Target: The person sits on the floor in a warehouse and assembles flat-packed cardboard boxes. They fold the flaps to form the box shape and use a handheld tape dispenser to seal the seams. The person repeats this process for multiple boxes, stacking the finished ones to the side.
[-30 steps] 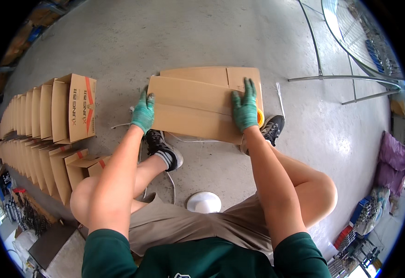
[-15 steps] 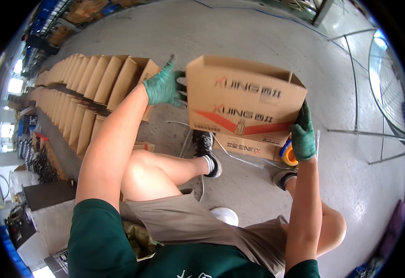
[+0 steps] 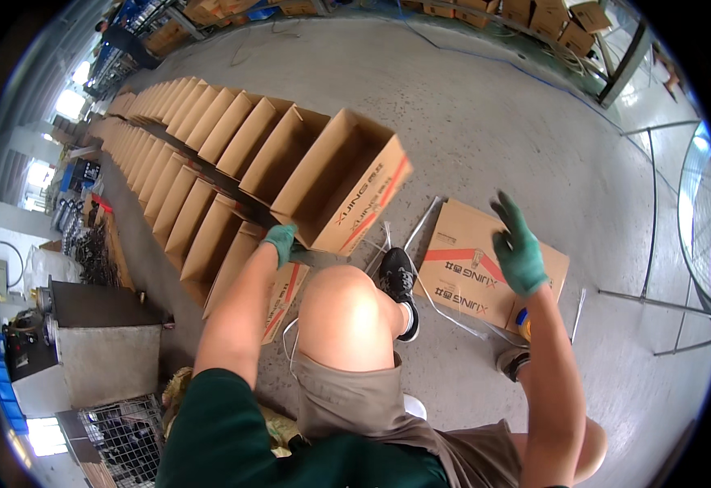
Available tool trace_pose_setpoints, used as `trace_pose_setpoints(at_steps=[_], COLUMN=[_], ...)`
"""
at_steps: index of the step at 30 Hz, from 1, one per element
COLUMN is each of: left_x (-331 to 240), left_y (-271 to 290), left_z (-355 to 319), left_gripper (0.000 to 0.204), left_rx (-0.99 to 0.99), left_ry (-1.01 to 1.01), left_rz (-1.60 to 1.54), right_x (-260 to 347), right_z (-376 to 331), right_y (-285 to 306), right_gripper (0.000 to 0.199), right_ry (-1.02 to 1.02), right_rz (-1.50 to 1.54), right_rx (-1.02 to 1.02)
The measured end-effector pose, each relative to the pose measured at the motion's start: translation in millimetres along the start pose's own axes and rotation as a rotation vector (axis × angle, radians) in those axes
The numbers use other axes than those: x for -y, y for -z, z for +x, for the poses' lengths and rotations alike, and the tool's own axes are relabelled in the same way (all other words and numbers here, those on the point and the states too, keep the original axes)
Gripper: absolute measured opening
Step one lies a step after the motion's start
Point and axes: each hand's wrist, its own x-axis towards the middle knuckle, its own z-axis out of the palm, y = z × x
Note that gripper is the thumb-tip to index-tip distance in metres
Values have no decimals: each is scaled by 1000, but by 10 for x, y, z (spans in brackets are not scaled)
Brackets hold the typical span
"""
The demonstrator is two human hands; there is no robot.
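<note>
carton [image 3: 345, 182] shifted left, mouth up, long axis up-right, left hand [image 3: 280, 243] grip unclear, right hand [image 3: 520, 254] spread

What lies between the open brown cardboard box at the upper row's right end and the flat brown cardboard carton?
In the head view, a black lace-up shoe, white straps and grey floor show between the box and carton.

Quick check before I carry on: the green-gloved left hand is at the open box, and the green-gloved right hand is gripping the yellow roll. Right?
Not the grip: the head view shows the right hand open and empty, with the yellow roll apart from its fingers. The green-gloved left hand is at the open box, as you say.
</note>
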Motion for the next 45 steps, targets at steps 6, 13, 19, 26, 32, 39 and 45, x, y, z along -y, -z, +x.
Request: trace_pose_setpoints(at_steps=[6, 13, 19, 26, 32, 39, 45], left_x=[472, 173, 179, -320, -804, -1055, -848], left_y=[74, -1006, -1626, -1393, -1098, -963, -2147], left_z=[190, -684, 42, 888, 1250, 1483, 774], left_gripper=[55, 38, 52, 82, 72, 22, 45], left_rx=[-687, 250, 263, -58, -162, 303, 592], left_ry=[-908, -1228, -573, -473, -415, -609, -498], left_rz=[506, 1692, 1399, 1024, 1034, 1853, 1418], right_x=[-191, -139, -828, -906, -1126, -1307, -1637], right_z=[-881, -1440, -1572, -1356, -1441, -1412, -1247], right_y=[825, 841, 646, 804, 871, 872, 940], right_gripper=[59, 45, 40, 42, 44, 37, 57], right_ry=[-200, -383, -315, -378, -365, -343, -662], right_rz=[-329, -360, -423, -454, -470, -582, -864], right_rx=[251, 438, 452, 424, 364, 410, 407])
